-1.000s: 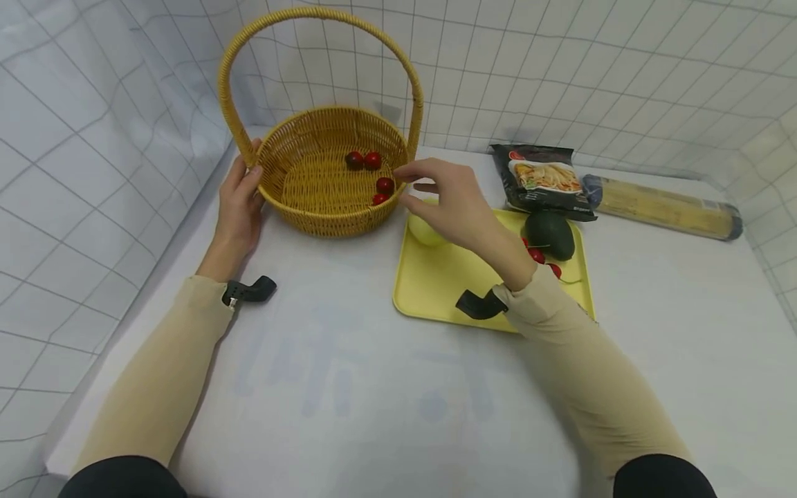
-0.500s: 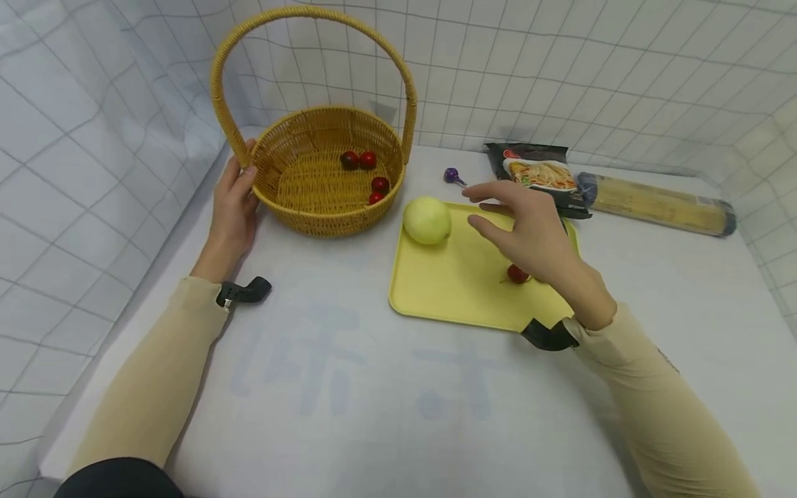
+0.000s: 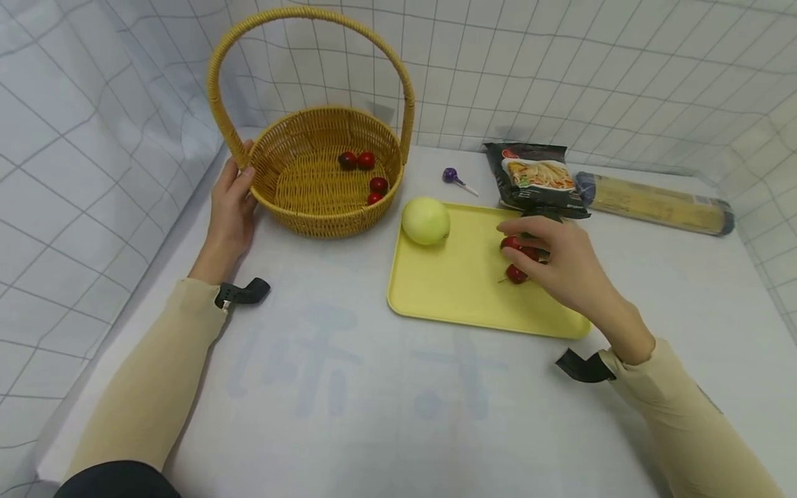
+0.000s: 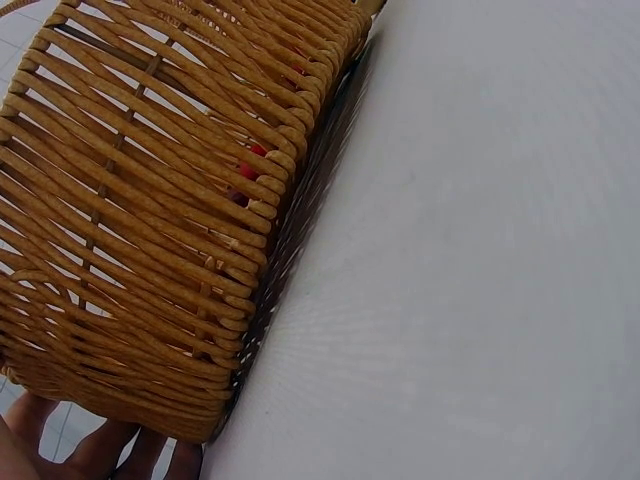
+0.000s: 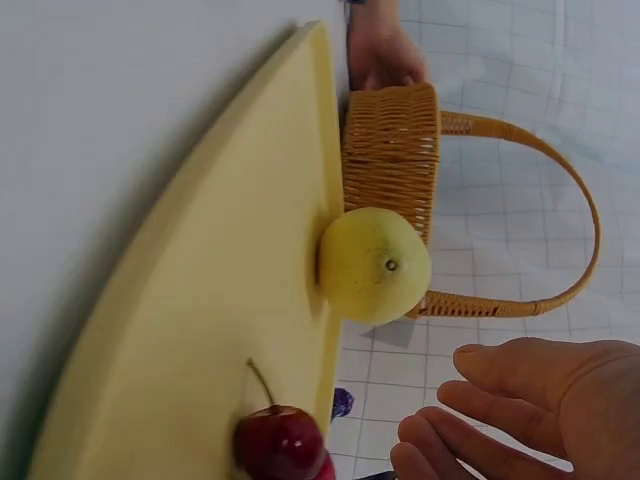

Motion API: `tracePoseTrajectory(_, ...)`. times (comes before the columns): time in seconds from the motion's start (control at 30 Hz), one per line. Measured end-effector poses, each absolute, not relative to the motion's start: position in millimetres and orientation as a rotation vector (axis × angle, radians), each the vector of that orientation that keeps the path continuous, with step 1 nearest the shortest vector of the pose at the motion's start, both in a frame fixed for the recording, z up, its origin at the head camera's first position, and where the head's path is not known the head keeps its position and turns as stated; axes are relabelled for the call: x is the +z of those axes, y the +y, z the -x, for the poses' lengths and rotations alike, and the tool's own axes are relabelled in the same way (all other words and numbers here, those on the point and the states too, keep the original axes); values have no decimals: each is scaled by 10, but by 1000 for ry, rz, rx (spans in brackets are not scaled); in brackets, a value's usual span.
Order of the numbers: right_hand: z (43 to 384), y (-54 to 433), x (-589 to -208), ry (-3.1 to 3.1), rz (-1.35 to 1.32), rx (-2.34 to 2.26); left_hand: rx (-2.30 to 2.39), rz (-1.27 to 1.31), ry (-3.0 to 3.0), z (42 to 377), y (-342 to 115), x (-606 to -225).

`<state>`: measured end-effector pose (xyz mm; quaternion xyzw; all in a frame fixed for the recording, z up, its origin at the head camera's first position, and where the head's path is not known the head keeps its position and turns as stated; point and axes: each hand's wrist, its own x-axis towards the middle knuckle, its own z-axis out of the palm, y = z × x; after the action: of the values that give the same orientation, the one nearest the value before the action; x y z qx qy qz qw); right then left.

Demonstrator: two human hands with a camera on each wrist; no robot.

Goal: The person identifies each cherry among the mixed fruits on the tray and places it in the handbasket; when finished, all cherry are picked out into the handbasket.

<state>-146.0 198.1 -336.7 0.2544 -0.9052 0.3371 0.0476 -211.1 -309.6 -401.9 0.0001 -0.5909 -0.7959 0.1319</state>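
Note:
At the left, my left hand (image 3: 230,207) grips the yellow wicker basket (image 3: 330,225) near its handle base, thumb on the rim and fingers behind. Several cherries (image 3: 366,160) lie inside the basket. My right hand (image 3: 563,259) hovers over the right part of the yellow tray (image 3: 448,297), thumb and fingers apart on either side of more cherries (image 3: 515,274). In the right wrist view its fingers hold nothing, and a stemmed cherry (image 5: 280,443) lies on the tray close by. A pale yellow-green round fruit (image 3: 426,221) sits in the tray's far left corner.
Behind the tray lie a purple-wrapped lollipop (image 3: 450,176), a black noodle packet (image 3: 538,176) and a long yellowish wrapped roll (image 3: 654,204). The right hand mostly hides a dark green fruit on the tray. A white gridded sheet (image 3: 461,83) rises behind the table.
My right hand has moved from the basket's right rim rightward and toward me, to the cherries on the tray. The left hand has stayed on the basket.

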Motion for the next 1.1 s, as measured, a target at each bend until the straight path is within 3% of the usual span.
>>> tracePoseTrajectory(0.3,1309,2160,-3531,-2777,-817,872,-2306,15,-1719,2127,-3093,-3997)
tracePoseTrajectory(0.83,1274,2117,-3739,-2794,-1000,983,-2307,-2,-1724,2095,-3081,-4037)
tracePoseTrajectory(1.1,1222,2109,-3822,-2802,-967,1165,-2309,1,-1708,2099,-3075,-4007)
